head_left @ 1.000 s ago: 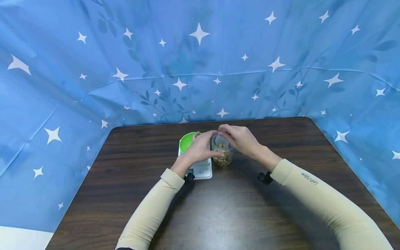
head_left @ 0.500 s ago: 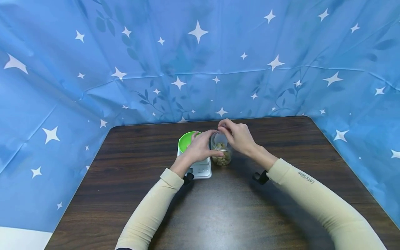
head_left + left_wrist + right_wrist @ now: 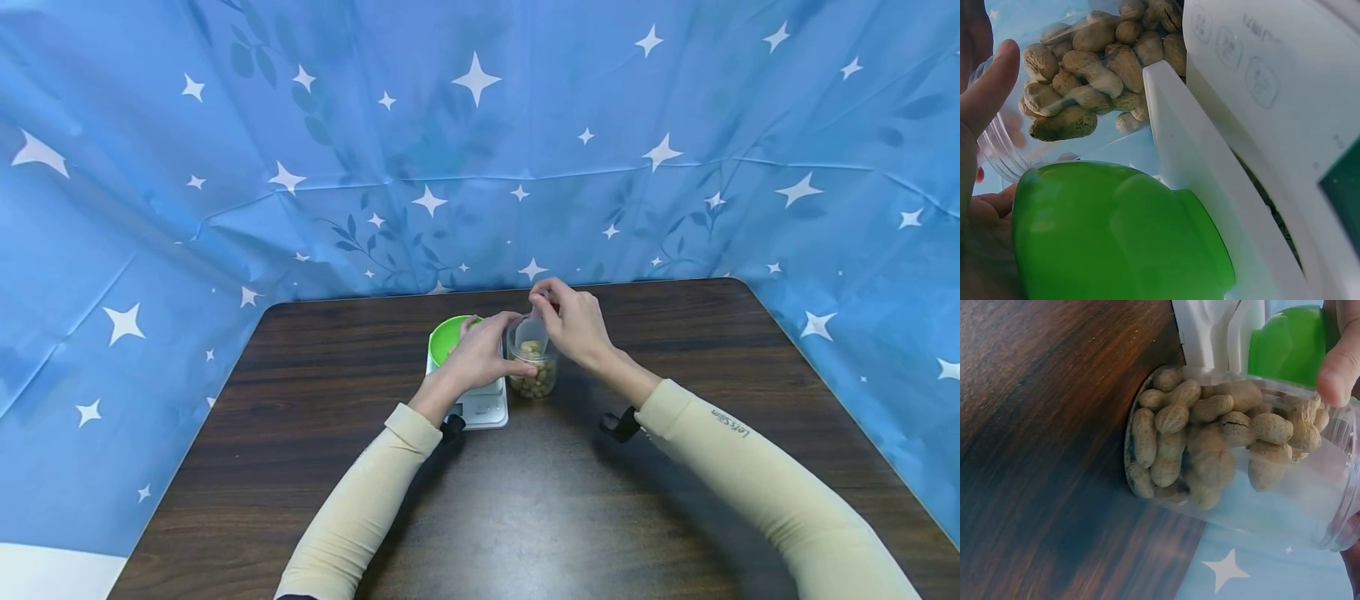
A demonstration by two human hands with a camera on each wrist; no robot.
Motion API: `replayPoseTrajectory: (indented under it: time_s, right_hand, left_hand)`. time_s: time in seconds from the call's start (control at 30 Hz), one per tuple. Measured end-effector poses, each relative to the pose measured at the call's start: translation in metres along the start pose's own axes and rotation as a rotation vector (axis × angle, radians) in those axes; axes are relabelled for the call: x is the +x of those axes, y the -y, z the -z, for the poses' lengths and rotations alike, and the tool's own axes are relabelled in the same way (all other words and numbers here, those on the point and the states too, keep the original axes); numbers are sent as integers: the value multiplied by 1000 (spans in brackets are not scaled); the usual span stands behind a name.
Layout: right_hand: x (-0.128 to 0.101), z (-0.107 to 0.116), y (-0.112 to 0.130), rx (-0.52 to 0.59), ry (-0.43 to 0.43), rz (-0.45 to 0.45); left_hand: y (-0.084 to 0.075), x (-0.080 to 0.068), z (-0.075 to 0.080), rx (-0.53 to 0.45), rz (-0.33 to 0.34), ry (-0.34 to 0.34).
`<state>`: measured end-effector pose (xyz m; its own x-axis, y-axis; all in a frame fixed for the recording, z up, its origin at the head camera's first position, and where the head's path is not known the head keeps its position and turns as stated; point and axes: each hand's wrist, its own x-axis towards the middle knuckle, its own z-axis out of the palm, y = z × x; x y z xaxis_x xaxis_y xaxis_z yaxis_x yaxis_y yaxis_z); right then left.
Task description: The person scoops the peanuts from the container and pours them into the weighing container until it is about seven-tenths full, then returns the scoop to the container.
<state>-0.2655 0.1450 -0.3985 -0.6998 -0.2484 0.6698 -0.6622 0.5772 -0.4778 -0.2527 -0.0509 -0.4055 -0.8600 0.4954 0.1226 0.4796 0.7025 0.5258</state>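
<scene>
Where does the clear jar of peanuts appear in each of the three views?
Head: jar of peanuts at table centre, between both hands.
Left wrist: upper left, behind the green bowl.
Right wrist: centre.
Shared landmark: the green bowl on the white scale.

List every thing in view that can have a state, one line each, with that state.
Clear plastic jar: upright on the table, lid off, partly filled with peanuts in shells.
Clear plastic scoop: dipped into the jar mouth.
Green plastic bowl: sits on the scale; contents not visible.
White kitchen scale: flat on the table; display unreadable.
Left hand: grip round the jar's side.
Right hand: pinches the scoop handle.
Dark wooden table: bears everything.
</scene>
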Motion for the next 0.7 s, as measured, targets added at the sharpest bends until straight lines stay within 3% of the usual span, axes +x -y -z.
replayPoseTrajectory:
  time_s: [0.37, 0.7]
  right_hand:
    - [5, -3, 0, -60, -86, -15]
    - [9, -1, 6, -47, -113, -118]
  left_hand:
    - [1, 1, 0, 3, -13, -1]
    - [3, 2, 1, 6, 1, 8]
